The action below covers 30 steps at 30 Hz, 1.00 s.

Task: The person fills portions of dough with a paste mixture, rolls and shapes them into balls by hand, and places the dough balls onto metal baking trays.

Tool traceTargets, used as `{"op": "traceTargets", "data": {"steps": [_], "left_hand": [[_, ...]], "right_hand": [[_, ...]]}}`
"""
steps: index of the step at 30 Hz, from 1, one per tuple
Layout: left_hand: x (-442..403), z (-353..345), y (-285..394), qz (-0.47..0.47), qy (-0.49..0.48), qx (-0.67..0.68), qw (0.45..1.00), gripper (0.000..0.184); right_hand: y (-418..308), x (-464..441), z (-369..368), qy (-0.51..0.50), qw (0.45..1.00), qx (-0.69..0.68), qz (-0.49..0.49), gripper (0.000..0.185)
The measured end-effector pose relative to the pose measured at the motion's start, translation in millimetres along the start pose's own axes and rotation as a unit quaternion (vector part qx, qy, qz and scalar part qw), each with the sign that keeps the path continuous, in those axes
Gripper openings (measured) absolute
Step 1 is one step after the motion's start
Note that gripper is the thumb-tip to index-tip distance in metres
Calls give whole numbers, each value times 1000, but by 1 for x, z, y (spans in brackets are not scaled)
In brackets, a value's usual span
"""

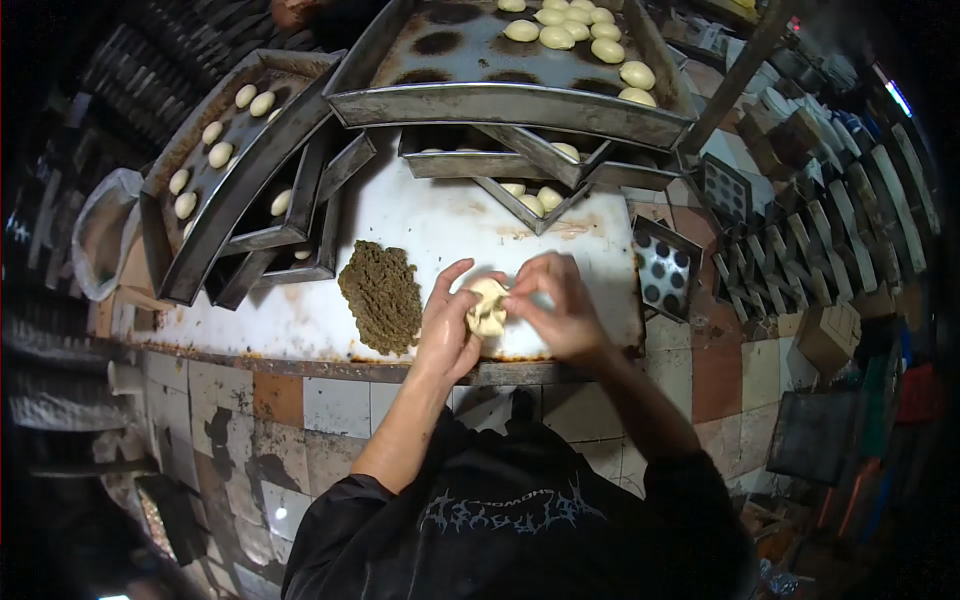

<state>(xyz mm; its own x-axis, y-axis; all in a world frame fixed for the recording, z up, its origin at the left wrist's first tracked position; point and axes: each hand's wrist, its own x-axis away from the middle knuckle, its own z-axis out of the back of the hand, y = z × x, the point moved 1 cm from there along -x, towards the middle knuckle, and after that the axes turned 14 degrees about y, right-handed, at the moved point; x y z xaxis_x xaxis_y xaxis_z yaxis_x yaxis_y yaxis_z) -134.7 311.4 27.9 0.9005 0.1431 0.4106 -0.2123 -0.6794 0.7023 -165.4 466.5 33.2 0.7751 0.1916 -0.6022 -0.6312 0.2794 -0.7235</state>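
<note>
A pale piece of dough [487,312] with a gathered, folded rim is held over the front part of the white work surface. My left hand [446,318] cups it from the left, thumb and fingers closed around its side. On the other side my right hand [556,304] pinches the dough's edge between thumb and fingertips; the hand is slightly blurred. Left of my left hand lies a mound of greenish-brown, crumbly filling [381,298]. What is inside the dough I cannot make out.
Metal trays [510,105] holding smooth dough balls [557,37] are stacked at the back. More stacked trays [250,190] with dough balls stand at the left. A plastic-lined bin [105,235] is far left. Several trays [820,235] lean in a row at right.
</note>
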Motion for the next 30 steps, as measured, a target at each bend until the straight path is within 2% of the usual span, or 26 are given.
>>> {"op": "traceTargets", "data": {"steps": [1,2,3,5,7,8,9,10,11,12,13,14,15,16,17,18,19,20,21,23,25,27,29,30], "left_hand": [[-2,-6,-8,-27,106,45,993,45],[-1,-20,-13,-46,145,71,986,31],[-1,-27,-18,-52,148,72,985,31],[-5,-34,-28,-87,188,69,976,26],[-15,-29,-46,-249,134,-33,959,26],[-30,-16,-56,-355,99,-185,911,26],[-45,-11,-62,-450,58,-328,829,27],[-47,-23,-63,-511,-29,-439,738,29],[-66,-16,-76,-452,-143,-588,655,34],[-63,-14,-85,-471,-130,-622,612,39],[-54,-11,-94,-488,-114,-652,568,44],[-45,-14,-83,-491,-117,-650,568,44],[-31,-20,-58,-479,-90,-591,643,56],[-22,-15,-37,-457,-61,-527,714,68],[-21,-1,-22,-476,-41,-455,752,68],[-9,8,-1,-437,29,-410,800,69],[-8,36,19,-471,26,-423,774,65],[3,55,36,-448,43,-398,799,63],[15,73,51,-454,48,-384,803,63],[34,124,66,-421,94,-368,824,60],[50,161,70,-403,109,-342,842,60],[56,171,66,-373,89,-327,864,60],[52,161,60,-303,29,-294,906,57],[49,156,56,-272,3,-282,920,52]], "right_hand": [[-9,14,-3,24,999,27,-3,17],[-14,30,-9,37,998,55,3,21],[-17,46,-18,37,997,60,9,25],[-18,66,-14,41,997,-42,-57,25],[-6,79,3,16,992,-80,-96,21],[8,85,9,70,960,-179,-203,17],[27,87,16,109,947,-176,-246,14],[47,89,23,149,930,-175,-287,13],[70,78,28,174,945,-74,-267,14],[84,55,24,191,959,3,-211,15],[93,41,13,181,960,25,-211,15],[101,26,1,170,962,46,-210,14],[103,18,-22,137,954,11,-266,12],[97,22,-41,51,974,-3,-219,10],[87,30,-57,-40,985,-16,-169,8],[66,48,-64,-4,995,83,-61,7],[45,67,-71,34,982,181,50,6],[48,86,-60,-37,982,186,20,8],[64,102,-34,-108,975,191,-11,10],[117,119,14,-73,971,193,118,12],[128,74,36,44,934,352,-44,14],[114,18,-2,121,917,380,4,14],[148,20,-47,173,938,291,75,10],[127,38,-60,140,958,247,-48,12]]}}
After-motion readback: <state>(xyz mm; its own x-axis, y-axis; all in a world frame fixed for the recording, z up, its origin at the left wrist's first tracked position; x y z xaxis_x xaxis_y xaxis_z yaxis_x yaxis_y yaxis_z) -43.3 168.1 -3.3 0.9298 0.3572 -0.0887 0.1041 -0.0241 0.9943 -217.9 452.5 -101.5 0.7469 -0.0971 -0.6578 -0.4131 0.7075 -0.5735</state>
